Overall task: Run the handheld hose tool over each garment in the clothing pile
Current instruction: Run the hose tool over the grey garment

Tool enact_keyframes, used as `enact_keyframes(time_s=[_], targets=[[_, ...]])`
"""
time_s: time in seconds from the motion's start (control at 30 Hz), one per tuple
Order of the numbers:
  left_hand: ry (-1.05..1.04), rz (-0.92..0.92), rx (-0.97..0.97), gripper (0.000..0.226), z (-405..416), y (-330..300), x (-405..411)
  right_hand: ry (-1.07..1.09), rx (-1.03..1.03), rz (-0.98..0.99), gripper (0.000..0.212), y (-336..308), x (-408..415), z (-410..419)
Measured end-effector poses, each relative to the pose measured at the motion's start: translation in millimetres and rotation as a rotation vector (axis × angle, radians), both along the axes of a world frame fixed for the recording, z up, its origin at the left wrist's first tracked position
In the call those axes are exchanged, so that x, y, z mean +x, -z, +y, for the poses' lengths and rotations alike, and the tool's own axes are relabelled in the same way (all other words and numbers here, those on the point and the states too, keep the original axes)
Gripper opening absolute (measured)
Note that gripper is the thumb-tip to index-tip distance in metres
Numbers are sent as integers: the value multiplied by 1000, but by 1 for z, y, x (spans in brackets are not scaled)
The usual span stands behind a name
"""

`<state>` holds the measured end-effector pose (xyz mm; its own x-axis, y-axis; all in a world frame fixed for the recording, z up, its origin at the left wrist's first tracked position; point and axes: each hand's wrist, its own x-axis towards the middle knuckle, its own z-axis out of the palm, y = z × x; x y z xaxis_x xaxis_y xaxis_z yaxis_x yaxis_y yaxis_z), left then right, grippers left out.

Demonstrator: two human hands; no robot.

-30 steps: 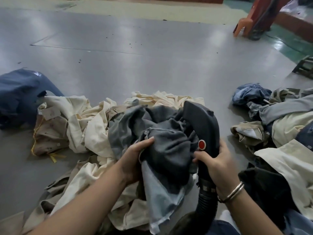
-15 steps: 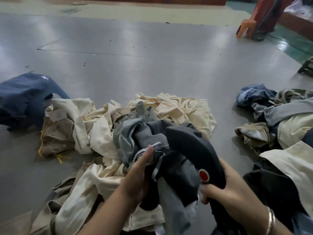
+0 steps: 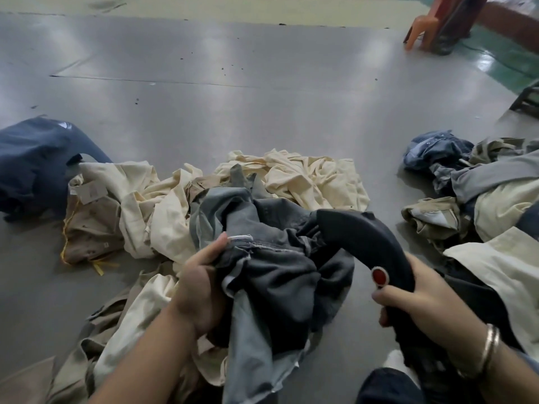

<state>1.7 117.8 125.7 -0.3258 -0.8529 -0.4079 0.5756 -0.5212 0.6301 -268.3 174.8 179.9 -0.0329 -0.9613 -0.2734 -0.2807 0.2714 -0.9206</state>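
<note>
The left hand (image 3: 201, 287) has its fingers curled tight round a bunch of the dark grey garment (image 3: 280, 275), with the thumb on top near a pale stitched edge. It seems to hold the cloth up and steady so the tool can get at it. The right hand (image 3: 414, 298) has its fingers wrapped round the handle of the black hose tool (image 3: 370, 243), just below the red button (image 3: 379, 277) — a good spot, likely so the thumb can reach that button. The front end of the tool bends over and pushes into the folds of the grey garment, so tool and cloth are touching. A shiny bangle (image 3: 487, 349) sits on the right wrist. Under and behind the grey garment lies the clothing pile (image 3: 306, 179), mostly cream and tan pieces spread on the grey floor (image 3: 262, 97). One tan piece on the left has a paper tag (image 3: 90, 193) and yellow threads. A dark blue garment (image 3: 32, 158) lies apart at the far left. Another heap of clothes (image 3: 481, 196) sits on the right — I cannot tell if those are done or still waiting. Far back on the right stands an orange chair (image 3: 423, 27). Many pieces look left to do.
</note>
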Motion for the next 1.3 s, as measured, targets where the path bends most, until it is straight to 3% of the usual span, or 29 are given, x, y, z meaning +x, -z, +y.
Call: enact_keyframes(time_s=[0.13,0.23,0.4,0.53,0.6,0.73,0.97,1.1,1.2,1.3], targets=[[-14,42,35,48,-5,-1,13,-329,-30,-5,44,-6,13,11],[31,68,53,48,-4,1,15,-459,-77,145,50,2,33,12],[79,84,50,39,2,7,12,-387,-330,121,50,-2,39,6],[85,117,29,47,0,3,26,-271,-249,12,54,-4,3,-1],[92,142,20,57,-2,2,33,-337,-175,67,57,-2,-7,-2],[141,162,14,55,1,0,36,-482,-87,103,55,9,4,1],[159,196,36,45,9,3,29,-488,-220,54,56,12,19,-3],[172,106,88,30,16,5,10,-528,-360,52,58,4,38,-8],[122,2,36,34,10,1,4,-445,-404,-27,66,0,31,-11],[205,-101,3,34,10,-6,9,-357,-393,-21,61,-5,8,-13]])
